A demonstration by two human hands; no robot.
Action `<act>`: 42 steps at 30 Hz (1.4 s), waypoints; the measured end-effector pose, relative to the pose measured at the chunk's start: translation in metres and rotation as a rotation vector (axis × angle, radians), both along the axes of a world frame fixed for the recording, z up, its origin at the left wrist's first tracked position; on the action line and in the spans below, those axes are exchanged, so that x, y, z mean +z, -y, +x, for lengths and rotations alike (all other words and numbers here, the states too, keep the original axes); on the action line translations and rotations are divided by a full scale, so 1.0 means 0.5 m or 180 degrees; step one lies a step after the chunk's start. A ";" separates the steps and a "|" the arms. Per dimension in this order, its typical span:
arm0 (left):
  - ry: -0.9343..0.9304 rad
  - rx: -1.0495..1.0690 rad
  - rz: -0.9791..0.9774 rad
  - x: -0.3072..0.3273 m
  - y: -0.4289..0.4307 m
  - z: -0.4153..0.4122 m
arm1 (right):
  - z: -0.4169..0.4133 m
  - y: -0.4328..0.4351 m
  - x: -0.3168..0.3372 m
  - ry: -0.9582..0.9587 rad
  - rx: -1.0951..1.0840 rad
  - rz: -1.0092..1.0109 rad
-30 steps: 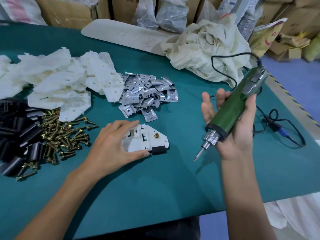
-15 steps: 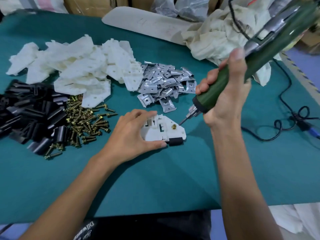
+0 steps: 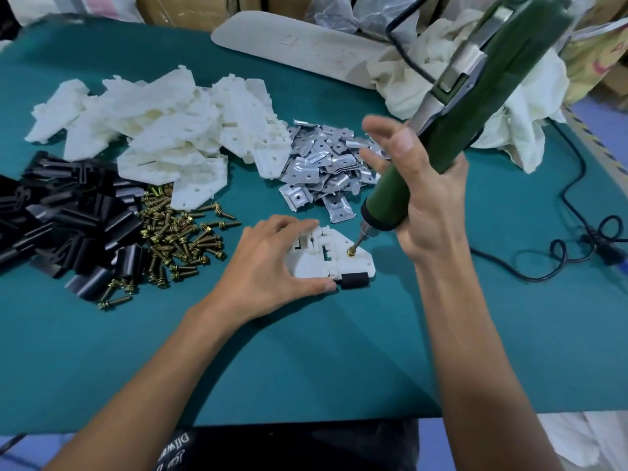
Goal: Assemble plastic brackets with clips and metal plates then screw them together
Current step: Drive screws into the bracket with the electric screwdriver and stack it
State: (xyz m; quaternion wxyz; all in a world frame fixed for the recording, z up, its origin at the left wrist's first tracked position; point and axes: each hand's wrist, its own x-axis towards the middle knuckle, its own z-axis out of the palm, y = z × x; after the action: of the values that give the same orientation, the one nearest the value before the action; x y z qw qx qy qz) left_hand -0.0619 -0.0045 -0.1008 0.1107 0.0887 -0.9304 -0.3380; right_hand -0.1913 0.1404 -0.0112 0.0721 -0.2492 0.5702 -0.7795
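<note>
A white plastic bracket (image 3: 323,263) with a black clip (image 3: 355,279) at its lower right edge lies flat on the green table (image 3: 306,362). My left hand (image 3: 268,266) grips its left side, thumb at the front edge and fingers on the back edge. A brass screw (image 3: 350,252) stands in the bracket's right part. My right hand (image 3: 424,195) holds a green electric screwdriver (image 3: 458,107) tilted up to the right, and the bit tip sits on the screw head.
Left of the bracket lie piles: white brackets (image 3: 163,130), black clips (image 3: 61,212), brass screws (image 3: 176,232), and metal plates (image 3: 326,164) behind it. A crumpled white cloth (image 3: 475,79) and a long white panel (image 3: 306,49) sit at the back. The black power cord (image 3: 577,232) loops on the right.
My right hand swung the screwdriver from upright off to the right down onto the bracket; its bit now meets the screw. The left hand kept hold of the bracket.
</note>
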 end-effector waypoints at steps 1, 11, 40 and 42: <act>0.0008 0.0011 -0.0003 0.000 0.000 -0.001 | 0.000 -0.001 0.002 0.0045 0.0119 -0.0045; 0.0052 0.0005 0.0072 0.000 0.001 -0.001 | 0.008 0.023 0.008 0.0041 -0.0490 -0.0180; 0.0175 -0.0054 -0.0081 -0.001 -0.001 -0.002 | 0.011 0.029 -0.003 -0.0023 -0.0507 -0.0121; 0.0202 -0.0086 -0.0086 -0.002 0.000 -0.002 | 0.011 0.030 -0.003 -0.0024 -0.0539 -0.0097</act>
State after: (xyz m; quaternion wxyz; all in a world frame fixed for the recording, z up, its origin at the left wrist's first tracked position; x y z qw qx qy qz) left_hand -0.0629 -0.0045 -0.1020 0.0778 0.0852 -0.9390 -0.3239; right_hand -0.1858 0.1255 -0.0128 0.0000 -0.2040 0.5775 -0.7905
